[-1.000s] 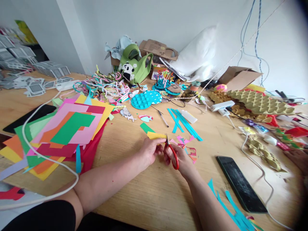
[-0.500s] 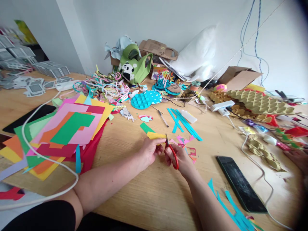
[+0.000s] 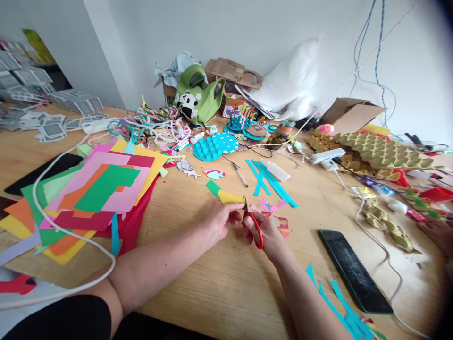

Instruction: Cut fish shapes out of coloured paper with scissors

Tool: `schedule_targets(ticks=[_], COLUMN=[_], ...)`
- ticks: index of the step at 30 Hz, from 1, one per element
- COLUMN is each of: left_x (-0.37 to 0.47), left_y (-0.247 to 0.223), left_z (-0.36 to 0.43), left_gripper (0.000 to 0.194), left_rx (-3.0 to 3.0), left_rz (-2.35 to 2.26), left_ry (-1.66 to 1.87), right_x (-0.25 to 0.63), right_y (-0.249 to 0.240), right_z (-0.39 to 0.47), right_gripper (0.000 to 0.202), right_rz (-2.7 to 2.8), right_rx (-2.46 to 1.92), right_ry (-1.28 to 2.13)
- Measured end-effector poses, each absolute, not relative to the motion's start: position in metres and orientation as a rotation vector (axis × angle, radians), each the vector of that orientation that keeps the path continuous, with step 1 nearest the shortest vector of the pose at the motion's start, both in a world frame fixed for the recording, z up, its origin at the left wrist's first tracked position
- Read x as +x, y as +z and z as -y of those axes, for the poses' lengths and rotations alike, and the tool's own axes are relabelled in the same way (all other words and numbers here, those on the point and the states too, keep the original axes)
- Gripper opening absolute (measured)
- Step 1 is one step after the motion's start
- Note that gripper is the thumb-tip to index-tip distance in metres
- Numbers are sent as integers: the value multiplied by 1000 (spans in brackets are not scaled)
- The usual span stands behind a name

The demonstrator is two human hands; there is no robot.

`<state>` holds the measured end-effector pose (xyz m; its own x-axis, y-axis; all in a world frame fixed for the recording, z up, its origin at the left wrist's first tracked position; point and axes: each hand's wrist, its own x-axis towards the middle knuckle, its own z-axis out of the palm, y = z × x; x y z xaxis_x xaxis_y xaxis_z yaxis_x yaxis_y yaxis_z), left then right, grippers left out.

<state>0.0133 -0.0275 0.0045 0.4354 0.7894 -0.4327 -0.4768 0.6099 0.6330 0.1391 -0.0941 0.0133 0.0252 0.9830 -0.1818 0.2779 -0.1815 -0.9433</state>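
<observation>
In the middle of the table, my left hand (image 3: 223, 219) pinches a strip of yellow paper (image 3: 228, 197) between its fingers. My right hand (image 3: 264, 233) is closed around red-handled scissors (image 3: 257, 231), whose blades point away from me at the right end of the yellow paper. Just beyond the yellow piece, touching or overlapping it, is a green paper piece (image 3: 213, 188). Pink and orange paper scraps (image 3: 279, 222) lie beside the scissors. Farther off are blue paper strips (image 3: 272, 182) and a thin pen-like tool (image 3: 240, 174).
A pile of coloured paper (image 3: 106, 189) covers the left side, with a white cable (image 3: 35, 198) looping over it. At right lie a phone (image 3: 354, 269), a power strip (image 3: 327, 155) and egg-carton sheets (image 3: 385, 148). A green panda bag (image 3: 200, 97) stands at the back. Another person's hand (image 3: 437, 233) shows far right.
The yellow paper has shifted slightly, its left part now tilted a little differently against the green piece. Both hands and the scissors stay almost in place.
</observation>
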Motion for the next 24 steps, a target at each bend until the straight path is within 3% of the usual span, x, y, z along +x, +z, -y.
schedule_targets(ticks=[24], left_x=[10], left_y=[4], left_z=[24], left_gripper=[14], left_rx=[556], left_rz=[-772], left_ry=[803], right_x=[145], right_y=[10], right_z=[92], right_gripper=[51], right_rz=[1339], right_rx=[-1526], right_ry=[1254])
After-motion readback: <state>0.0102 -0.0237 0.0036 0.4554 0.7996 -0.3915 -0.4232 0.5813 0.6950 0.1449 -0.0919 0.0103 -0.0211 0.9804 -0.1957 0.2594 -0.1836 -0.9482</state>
